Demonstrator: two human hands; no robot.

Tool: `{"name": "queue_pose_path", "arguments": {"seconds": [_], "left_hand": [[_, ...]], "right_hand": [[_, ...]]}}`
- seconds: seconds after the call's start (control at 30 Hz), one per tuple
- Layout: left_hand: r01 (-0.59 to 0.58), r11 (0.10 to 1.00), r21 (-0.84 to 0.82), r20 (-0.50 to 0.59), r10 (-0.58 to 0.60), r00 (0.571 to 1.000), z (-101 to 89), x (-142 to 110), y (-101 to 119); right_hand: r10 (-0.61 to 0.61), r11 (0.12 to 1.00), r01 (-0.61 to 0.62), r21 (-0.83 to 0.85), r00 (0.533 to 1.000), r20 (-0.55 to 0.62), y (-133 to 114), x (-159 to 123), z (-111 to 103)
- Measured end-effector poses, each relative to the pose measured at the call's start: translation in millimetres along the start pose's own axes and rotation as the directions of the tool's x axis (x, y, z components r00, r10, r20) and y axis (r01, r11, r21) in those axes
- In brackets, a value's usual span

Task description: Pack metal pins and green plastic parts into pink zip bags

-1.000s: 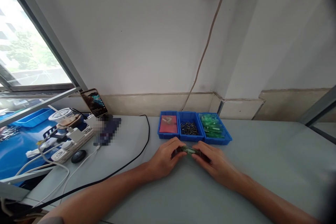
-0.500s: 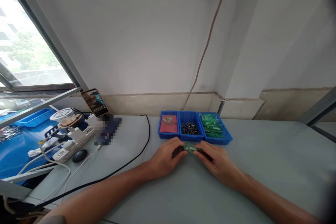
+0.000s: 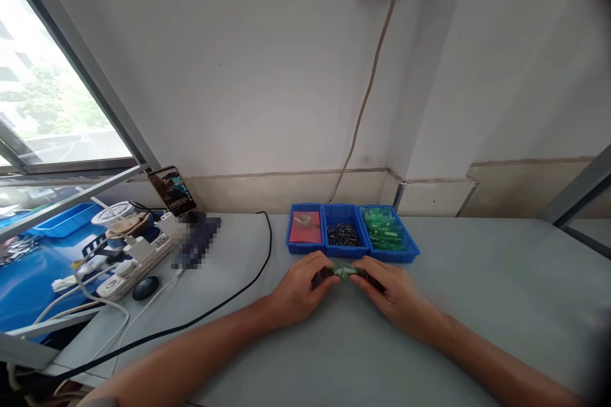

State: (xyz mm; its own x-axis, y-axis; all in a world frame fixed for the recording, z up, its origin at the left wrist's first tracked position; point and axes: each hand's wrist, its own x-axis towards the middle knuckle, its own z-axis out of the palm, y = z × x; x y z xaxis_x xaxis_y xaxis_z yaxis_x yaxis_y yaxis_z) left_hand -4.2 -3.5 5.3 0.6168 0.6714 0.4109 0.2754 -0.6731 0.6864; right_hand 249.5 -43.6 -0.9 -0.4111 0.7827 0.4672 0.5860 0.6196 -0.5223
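Observation:
My left hand [image 3: 301, 286] and my right hand [image 3: 392, 289] meet in front of the blue bins, thumbs and fingers closed on opposite ends of one small green plastic packet [image 3: 342, 269]. Its middle shows between the fingertips; the ends are covered by my fingers. Just behind stand three blue bins side by side. The left bin [image 3: 304, 248] holds a pink sheet with small pale pieces on it. Dark metal screw-like pieces [image 3: 342, 235] fill the middle one. Several green plastic packets [image 3: 384, 229] lie in the right bin.
A black cable [image 3: 229, 299] runs across the grey table [image 3: 468, 280] to the left. Beyond it are a power strip [image 3: 138, 267] with plugs, a black mouse-like object [image 3: 146, 288] and a propped phone [image 3: 172, 191]. A metal frame bar stands at the right.
The view has shifted slightly. Both hands keep the same hold on the green packet, and the bins are unchanged.

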Motion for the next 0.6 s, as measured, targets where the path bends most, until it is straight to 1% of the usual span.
{"name": "queue_pose_path", "arguments": {"seconds": [0.43,0.6], "left_hand": [[-0.021,1.0,0.006,0.002,0.021,1.0,-1.1,1.0,3.3],[-0.027,1.0,0.001,0.002,0.027,1.0,-1.5,0.9,2.9]], "right_hand": [[0.025,1.0,-0.025,0.003,1.0,0.014,-0.5,-0.2,-0.6],[0.053,0.999,-0.053,0.004,0.998,0.022,-1.6,-0.2,-1.7]]}}
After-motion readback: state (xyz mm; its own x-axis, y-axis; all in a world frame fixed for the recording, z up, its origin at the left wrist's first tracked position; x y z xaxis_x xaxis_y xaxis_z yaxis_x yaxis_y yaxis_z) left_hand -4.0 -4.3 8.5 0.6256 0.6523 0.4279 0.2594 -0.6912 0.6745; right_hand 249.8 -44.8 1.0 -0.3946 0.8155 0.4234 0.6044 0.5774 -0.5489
